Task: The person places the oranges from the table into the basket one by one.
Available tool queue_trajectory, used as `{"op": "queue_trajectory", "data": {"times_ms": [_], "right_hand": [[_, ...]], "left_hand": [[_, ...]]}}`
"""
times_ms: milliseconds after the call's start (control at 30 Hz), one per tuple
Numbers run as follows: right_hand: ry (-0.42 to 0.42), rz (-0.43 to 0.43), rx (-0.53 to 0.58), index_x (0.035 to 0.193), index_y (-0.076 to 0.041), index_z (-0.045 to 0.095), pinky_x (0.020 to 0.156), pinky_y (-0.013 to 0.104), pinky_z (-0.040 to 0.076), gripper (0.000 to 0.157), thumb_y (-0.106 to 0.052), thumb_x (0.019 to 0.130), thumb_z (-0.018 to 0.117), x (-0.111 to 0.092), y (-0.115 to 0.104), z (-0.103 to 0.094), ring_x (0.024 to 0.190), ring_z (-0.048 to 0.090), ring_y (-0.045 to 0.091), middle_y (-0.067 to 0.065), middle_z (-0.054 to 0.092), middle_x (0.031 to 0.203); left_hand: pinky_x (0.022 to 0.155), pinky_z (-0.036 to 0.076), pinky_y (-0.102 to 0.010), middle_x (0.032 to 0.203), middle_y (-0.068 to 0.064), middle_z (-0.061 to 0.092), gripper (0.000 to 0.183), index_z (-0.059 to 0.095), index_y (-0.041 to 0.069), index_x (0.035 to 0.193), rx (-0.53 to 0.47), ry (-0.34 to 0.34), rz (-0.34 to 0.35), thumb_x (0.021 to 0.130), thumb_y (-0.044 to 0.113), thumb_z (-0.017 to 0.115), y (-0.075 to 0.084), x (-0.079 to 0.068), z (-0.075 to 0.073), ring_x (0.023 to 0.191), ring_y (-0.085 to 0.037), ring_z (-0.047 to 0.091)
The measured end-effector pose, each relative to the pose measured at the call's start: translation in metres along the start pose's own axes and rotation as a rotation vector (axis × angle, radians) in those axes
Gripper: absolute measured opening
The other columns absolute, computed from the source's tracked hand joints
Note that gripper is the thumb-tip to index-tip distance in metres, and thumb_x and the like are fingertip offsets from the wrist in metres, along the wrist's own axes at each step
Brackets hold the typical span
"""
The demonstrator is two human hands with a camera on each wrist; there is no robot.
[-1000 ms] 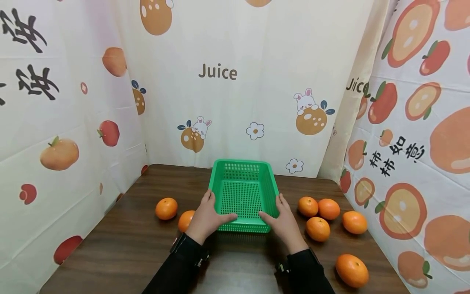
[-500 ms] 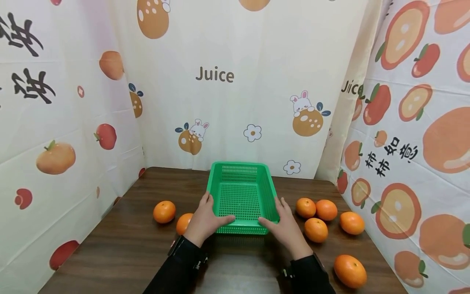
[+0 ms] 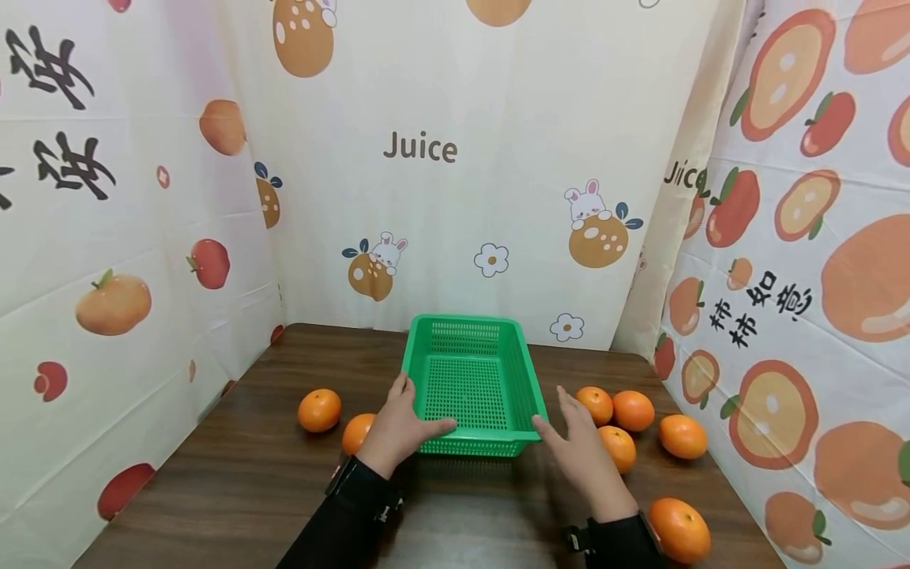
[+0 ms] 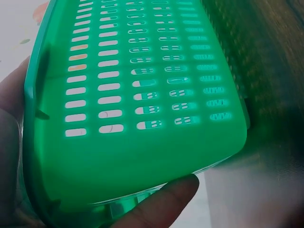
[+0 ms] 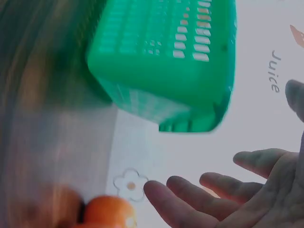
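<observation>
A green plastic basket (image 3: pixel 465 446) with slotted walls stands on the table, with nothing inside it. At its near left corner my left hand (image 3: pixel 400 423) holds on, thumb over the near rim and fingers along the left wall. The left wrist view shows a fingertip (image 4: pixel 183 190) curving round the end of the basket wall (image 4: pixel 142 164). My right hand (image 3: pixel 586 454) is off the basket's right side, fingers spread and extended; the right wrist view shows a gap between those fingers (image 5: pixel 204 199) and the basket. Close beyond it sit several oranges (image 3: pixel 633 411), one partly covered by the hand.
On the left lie an orange (image 3: pixel 319 410) and another orange (image 3: pixel 355 434) half hidden behind my left hand. A larger orange (image 3: pixel 680 531) sits near the front right, beside my right sleeve. Printed curtains (image 3: pixel 441 237) enclose the wooden table (image 3: pixel 213 482) at the back and both sides.
My right hand has let go of the basket's right side and moved right, towards the oranges. The left hand keeps its hold, and the basket stays about where it was.
</observation>
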State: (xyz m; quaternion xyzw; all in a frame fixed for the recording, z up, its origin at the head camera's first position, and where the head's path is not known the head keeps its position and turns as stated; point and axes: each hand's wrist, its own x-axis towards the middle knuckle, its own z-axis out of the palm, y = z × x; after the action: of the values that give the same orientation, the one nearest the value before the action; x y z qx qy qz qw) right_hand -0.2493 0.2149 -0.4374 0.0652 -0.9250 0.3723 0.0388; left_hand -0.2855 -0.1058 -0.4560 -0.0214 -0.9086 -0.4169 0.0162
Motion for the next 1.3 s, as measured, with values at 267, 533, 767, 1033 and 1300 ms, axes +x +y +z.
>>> {"op": "queue_trajectory", "data": {"times_ms": [267,533,767,1033,1300], "right_hand": [[0.059,0.113,-0.203,0.163,-0.002,0.041,0.117,0.070,0.038,0.083,-0.064,0.107,0.048,-0.014,0.010,-0.031,0.147,0.044,0.053,0.033,0.038,0.164],[0.055,0.182,-0.314,0.157,0.002,0.047,0.113,0.071,0.041,0.072,-0.051,0.108,0.050,-0.030,0.024,-0.055,0.140,0.046,0.056,0.037,0.045,0.155],[0.005,0.243,-0.364,0.156,0.003,0.047,0.104,0.073,0.045,0.077,-0.055,0.106,0.056,-0.042,0.038,-0.062,0.132,0.051,0.059,0.042,0.049,0.147],[-0.015,0.258,-0.373,0.156,0.000,0.050,0.097,0.070,0.049,0.084,-0.063,0.102,0.059,-0.050,0.051,-0.067,0.127,0.056,0.061,0.041,0.055,0.139],[-0.016,0.302,-0.393,0.155,0.002,0.049,0.094,0.073,0.050,0.087,-0.066,0.101,0.058,-0.055,0.057,-0.075,0.125,0.054,0.065,0.043,0.050,0.143]], "left_hand": [[0.115,0.047,-0.059,0.181,-0.013,0.007,0.131,0.024,0.001,0.168,-0.001,0.008,0.008,0.077,0.075,0.083,0.000,-0.001,0.001,0.154,-0.042,0.041],[0.116,0.046,-0.060,0.181,-0.013,0.008,0.130,0.026,0.002,0.168,0.011,0.007,0.007,0.077,0.077,0.081,-0.001,-0.002,0.001,0.156,-0.042,0.039],[0.116,0.044,-0.062,0.180,-0.014,0.009,0.129,0.027,0.002,0.168,0.018,0.000,-0.001,0.078,0.076,0.081,-0.001,-0.001,0.002,0.155,-0.043,0.040],[0.116,0.046,-0.061,0.181,-0.013,0.009,0.126,0.027,0.002,0.168,0.016,-0.011,0.010,0.080,0.074,0.080,-0.002,-0.002,0.002,0.154,-0.043,0.042],[0.116,0.046,-0.061,0.180,-0.013,0.010,0.125,0.028,0.003,0.168,0.022,-0.010,0.012,0.080,0.075,0.080,-0.002,-0.002,0.001,0.154,-0.042,0.043]]}}
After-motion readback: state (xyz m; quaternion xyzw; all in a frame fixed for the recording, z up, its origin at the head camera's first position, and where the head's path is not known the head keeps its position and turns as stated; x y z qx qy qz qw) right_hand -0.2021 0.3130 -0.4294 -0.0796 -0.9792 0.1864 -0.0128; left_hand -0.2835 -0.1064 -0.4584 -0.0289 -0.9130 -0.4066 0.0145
